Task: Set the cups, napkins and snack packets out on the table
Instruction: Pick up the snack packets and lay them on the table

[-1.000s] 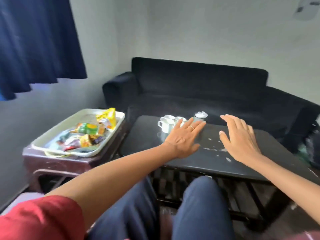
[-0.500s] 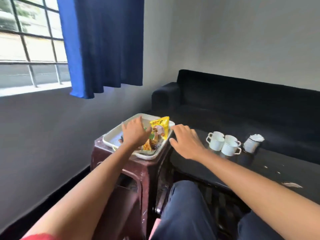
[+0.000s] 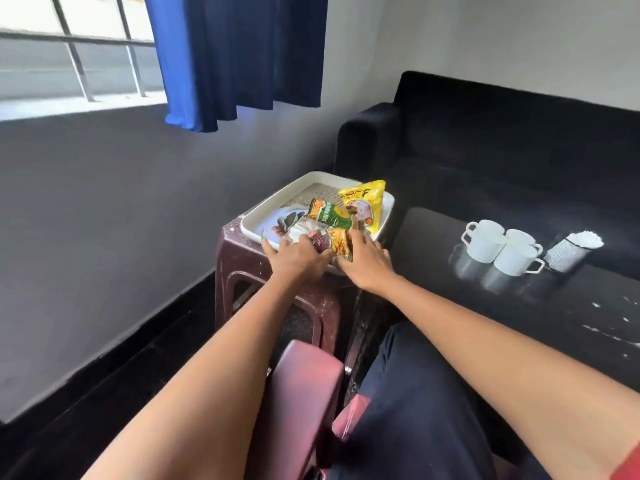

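A white tray [image 3: 302,184] on a maroon plastic stool [image 3: 242,268] holds several snack packets: a yellow one [image 3: 364,201], a green one [image 3: 327,214], an orange one [image 3: 337,241] and others beneath. My left hand [image 3: 297,258] rests on the packets at the tray's near edge, fingers spread. Beside it, my right hand [image 3: 367,264] has thumb and fingers on either side of the orange packet. Three white cups [image 3: 484,243] stand clustered on the black table [image 3: 554,306], with a mesh holder of white napkins [image 3: 572,250] right next to them.
A black sofa [image 3: 502,140] stands behind the table. A blue curtain [image 3: 242,53] hangs over the window at the upper left. A maroon armrest [image 3: 298,386] and my knees are below my arms. White flecks mark the table's right side.
The view swung left from the table to the tray. Both hands left the tabletop, reached over the stool and came down onto the packets at the tray's near edge.
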